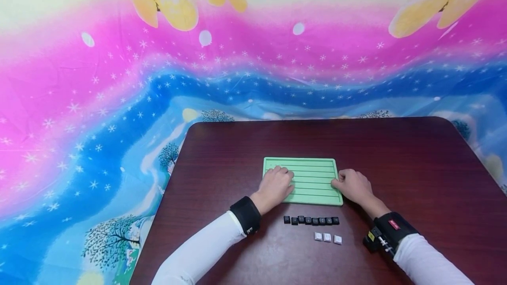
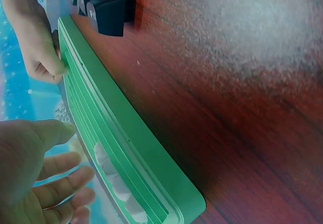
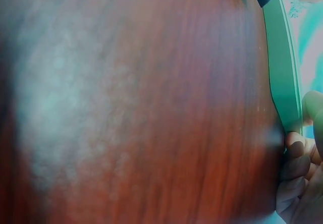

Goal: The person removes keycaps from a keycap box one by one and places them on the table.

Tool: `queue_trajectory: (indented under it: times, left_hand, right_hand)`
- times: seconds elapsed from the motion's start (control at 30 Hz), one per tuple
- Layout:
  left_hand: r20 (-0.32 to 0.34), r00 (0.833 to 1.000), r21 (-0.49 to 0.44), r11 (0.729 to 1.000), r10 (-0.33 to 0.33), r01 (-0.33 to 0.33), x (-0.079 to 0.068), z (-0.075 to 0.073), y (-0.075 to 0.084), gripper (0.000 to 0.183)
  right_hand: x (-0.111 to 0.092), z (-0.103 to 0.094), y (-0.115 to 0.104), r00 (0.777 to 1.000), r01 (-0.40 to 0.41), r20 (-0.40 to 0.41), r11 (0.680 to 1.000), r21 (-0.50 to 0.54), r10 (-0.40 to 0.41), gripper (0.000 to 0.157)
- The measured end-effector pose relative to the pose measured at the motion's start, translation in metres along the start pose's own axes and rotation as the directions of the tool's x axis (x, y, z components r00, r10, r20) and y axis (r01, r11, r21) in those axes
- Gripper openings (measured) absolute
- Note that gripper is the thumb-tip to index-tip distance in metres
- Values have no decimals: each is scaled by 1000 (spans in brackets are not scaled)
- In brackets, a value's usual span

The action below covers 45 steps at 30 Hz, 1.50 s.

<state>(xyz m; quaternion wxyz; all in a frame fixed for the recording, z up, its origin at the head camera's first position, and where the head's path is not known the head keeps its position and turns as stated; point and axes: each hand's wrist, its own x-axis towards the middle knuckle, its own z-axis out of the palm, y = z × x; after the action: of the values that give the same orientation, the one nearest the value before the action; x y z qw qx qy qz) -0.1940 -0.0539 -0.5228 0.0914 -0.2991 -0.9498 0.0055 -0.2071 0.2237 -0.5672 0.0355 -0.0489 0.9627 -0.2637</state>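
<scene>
A light green tray [image 1: 313, 174] with several long grooves lies on the table. My right hand [image 1: 356, 187] grips its right edge, thumb over the rim and curled fingers against the side. Above the tray's left part is my left hand [image 1: 274, 186], its fingers loosely bent and spread from the thumb, holding nothing. In the left wrist view, white keycaps [image 2: 121, 187] sit in a groove near that hand. In front of the tray, several black keycaps [image 1: 315, 221] form an uneven row. Closer to me are three white keycaps [image 1: 327, 237].
The dark reddish wooden table [image 1: 222, 157] has rounded far corners. Behind it hangs a colourful printed cloth [image 1: 253, 65] with snowflakes and trees. Black bands [image 1: 246, 215] with cameras are strapped round both wrists over white sleeves.
</scene>
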Motion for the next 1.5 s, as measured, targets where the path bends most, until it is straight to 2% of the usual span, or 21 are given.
queue_trajectory:
  times: [0.43,1.1,1.5]
  left_hand:
    - [44,999,6,1000,-21,21,5,4,-7,24]
    - [-5,1000,52,999,-8,8,14,17,-5,13]
    - [39,999,87,996,0,-4,16,14,-5,13]
  right_hand:
    - [-1,-2,-1,1000,-5,3,1000,10,5,40]
    - [-1,-1,-1,1000,-4,1,1000,10,4,40]
    - [-1,-1,-1,1000,-1,6,1000,1,1,40]
